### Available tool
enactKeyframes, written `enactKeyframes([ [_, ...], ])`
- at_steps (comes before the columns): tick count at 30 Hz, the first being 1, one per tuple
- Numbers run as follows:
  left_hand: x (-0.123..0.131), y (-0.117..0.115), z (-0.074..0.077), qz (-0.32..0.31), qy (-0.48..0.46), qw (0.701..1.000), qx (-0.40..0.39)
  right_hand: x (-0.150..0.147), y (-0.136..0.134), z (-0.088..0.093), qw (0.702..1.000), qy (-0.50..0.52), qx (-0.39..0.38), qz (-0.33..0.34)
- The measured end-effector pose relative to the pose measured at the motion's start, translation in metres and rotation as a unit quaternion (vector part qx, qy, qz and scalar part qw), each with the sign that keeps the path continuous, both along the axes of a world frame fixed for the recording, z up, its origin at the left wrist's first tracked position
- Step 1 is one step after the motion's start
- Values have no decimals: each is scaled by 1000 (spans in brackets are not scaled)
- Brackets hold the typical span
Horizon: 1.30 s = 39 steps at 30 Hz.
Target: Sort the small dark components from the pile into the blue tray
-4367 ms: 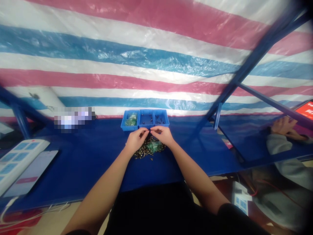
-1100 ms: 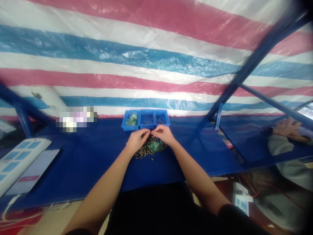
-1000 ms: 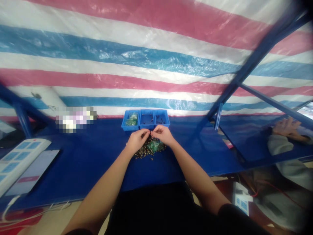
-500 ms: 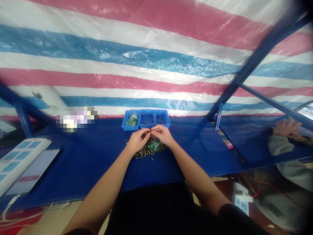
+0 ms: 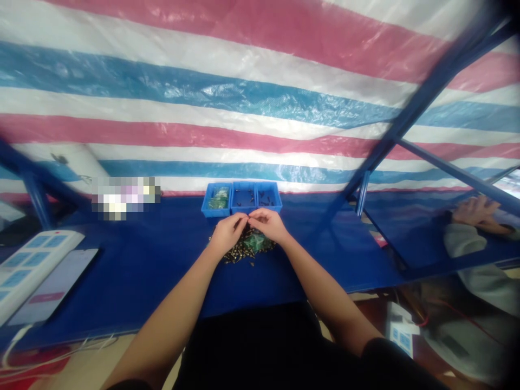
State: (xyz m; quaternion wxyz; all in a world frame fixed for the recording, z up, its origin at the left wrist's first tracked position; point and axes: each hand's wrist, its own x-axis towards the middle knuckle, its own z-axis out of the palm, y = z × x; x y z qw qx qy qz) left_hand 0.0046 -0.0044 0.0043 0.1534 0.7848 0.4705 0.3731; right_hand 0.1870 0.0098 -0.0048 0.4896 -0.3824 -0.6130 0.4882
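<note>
My left hand (image 5: 228, 232) and my right hand (image 5: 268, 224) meet fingertip to fingertip over a pile of small brass-coloured metal parts (image 5: 239, 253). Both are closed in a pinch; whatever lies between the fingertips is too small to make out. A crumpled green plastic packet (image 5: 255, 242) rests on the pile, just below my right hand. Right behind the hands stand three blue bins side by side. The left bin (image 5: 206, 208) holds green packets (image 5: 220, 198). In the middle bin (image 5: 244, 187) and the right bin (image 5: 277, 195) lie small dark pieces.
On the left of the blue table (image 5: 154, 276) are a white power strip (image 5: 38, 265) and a phone (image 5: 54, 287) with a cable. Blue metal frame bars (image 5: 382, 146) slope at both sides. A striped plastic sheet (image 5: 244, 97) hangs behind. At right, another person's hands (image 5: 475, 211) rest on a table.
My hands stay together over the pile, with only a slight shift of the fingers. The bins and the pile look the same.
</note>
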Motion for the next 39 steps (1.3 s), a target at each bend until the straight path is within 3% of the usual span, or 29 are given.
enactKeyframes([
  [29,0,3,-5,11,-12,999,45,2,0,4,1000,24,-13,-12],
  [39,-1,3,-6,14,-18,999,24,2,1,3,999,33,-16,-11],
])
